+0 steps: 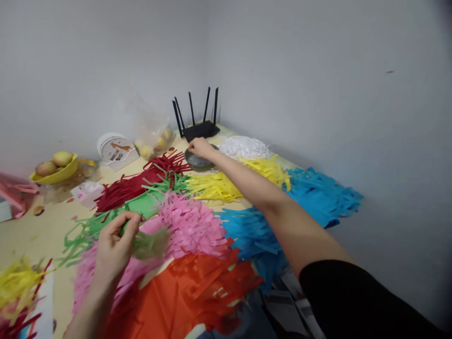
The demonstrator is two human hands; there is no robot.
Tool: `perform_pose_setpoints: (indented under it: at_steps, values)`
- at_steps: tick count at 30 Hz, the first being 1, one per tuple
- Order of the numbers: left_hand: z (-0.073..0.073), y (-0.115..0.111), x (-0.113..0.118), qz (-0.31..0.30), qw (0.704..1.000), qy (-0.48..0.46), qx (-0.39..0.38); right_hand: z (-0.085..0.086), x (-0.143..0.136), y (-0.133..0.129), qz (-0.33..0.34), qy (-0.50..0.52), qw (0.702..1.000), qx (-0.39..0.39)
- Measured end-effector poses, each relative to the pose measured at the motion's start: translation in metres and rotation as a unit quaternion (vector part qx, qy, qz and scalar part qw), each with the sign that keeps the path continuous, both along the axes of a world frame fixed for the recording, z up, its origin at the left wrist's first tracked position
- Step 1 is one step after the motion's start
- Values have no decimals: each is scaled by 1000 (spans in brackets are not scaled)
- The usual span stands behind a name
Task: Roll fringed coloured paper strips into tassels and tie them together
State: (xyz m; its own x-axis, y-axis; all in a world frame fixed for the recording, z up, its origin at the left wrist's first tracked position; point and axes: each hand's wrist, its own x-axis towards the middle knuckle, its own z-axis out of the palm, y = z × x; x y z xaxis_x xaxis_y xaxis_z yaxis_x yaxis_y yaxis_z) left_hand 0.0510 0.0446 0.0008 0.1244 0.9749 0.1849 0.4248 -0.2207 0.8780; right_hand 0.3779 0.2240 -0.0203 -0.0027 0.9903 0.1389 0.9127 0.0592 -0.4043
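Observation:
My left hand (pixel 118 238) is closed on a green fringed paper strip (pixel 151 242), which hangs blurred over the pink fringed paper (pixel 194 226). Stretched far forward, my right hand (pixel 201 148) is over a dark round bowl (pixel 199 164), its fingertips bent down at the rim; whatever they pinch is too small to make out. Around the bowl lie dark red fringed paper (pixel 130 188), yellow fringed paper (pixel 215 186) and white shredded strips (pixel 243 147). Nearer to me are green sheets (pixel 143 204), blue fringed paper (pixel 318 195) and orange fringed paper (pixel 187 292).
A black router (pixel 200 130) with upright antennas stands in the back corner by the walls. To its left are a bag of yellow fruit (pixel 153 141), a white holder (pixel 116 149) and a yellow fruit bowl (pixel 58 174). More yellow strips (pixel 19 282) lie at the lower left.

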Motion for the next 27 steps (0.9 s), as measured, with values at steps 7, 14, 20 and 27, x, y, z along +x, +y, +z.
perform_pose_setpoints:
  at_steps: [7, 14, 20, 27]
  values:
    - [-2, 14, 2, 19, 999, 9, -46, -47, 4, 41, 5, -75, 992, -98]
    - [-5, 13, 5, 33, 995, -57, -70, -50, 10, 37, -7, -65, 994, -82]
    - [-1, 10, 1, 45, 995, -87, -30, -15, -1, -13, 47, -12, 998, 26]
    - [10, -15, 12, 47, 994, -12, 102, 24, -93, -136, 315, 261, 907, 103]
